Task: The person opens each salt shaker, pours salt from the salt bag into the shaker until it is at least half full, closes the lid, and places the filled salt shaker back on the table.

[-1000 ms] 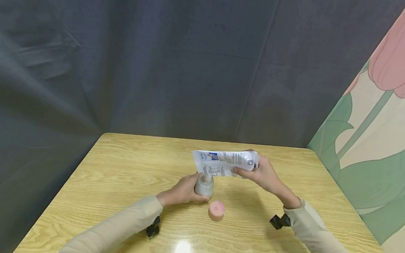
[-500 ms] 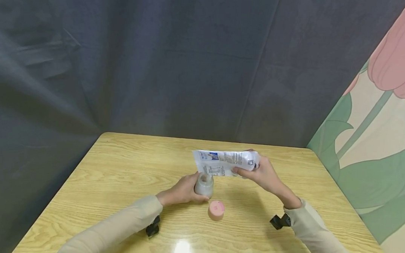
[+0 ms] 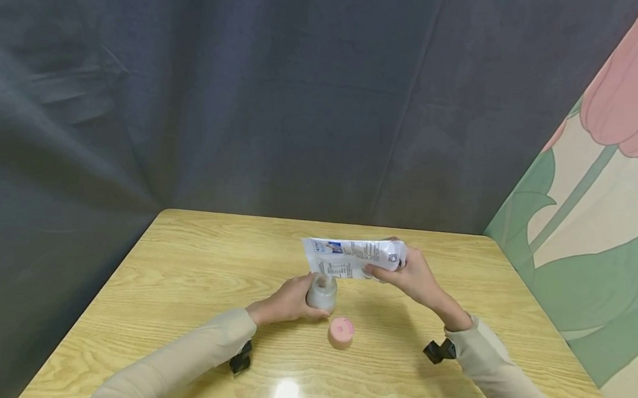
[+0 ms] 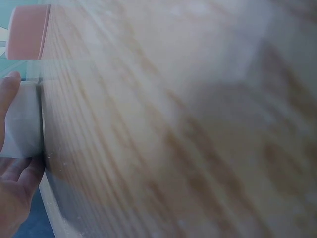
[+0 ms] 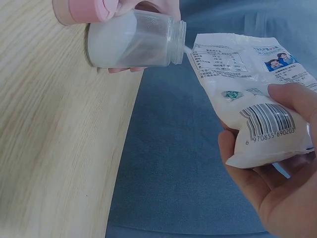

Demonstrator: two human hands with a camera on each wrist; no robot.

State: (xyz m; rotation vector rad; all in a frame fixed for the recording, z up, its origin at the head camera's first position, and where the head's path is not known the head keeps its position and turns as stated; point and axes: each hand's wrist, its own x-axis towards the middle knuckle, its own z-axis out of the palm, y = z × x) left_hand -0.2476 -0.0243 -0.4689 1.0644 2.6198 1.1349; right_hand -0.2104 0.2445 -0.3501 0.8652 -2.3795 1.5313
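Observation:
A clear glass jar point(image 3: 323, 298) stands upright on the table, partly filled with something white, its mouth uncovered. My left hand point(image 3: 290, 297) grips it around the side, thumb toward me. Over the mouth, my right hand point(image 3: 414, 277) holds a white printed plastic bag point(image 3: 348, 258) tilted with its corner down. In the right wrist view a thin white stream runs from the bag point(image 5: 247, 74) into the jar point(image 5: 148, 39); whether it is powder or grains I cannot tell. A pink lid point(image 3: 341, 331) sits just in front of the jar.
The wood-grain table point(image 3: 204, 263) ends at a dark curtain point(image 3: 293, 105) behind. To the right hangs a cloth or panel with a tulip pattern point(image 3: 608, 210). Small black devices point(image 3: 240, 360) are strapped at both wrists.
Hands, jar and lid keep their places. The bag stays tilted over the jar, with barely any shift.

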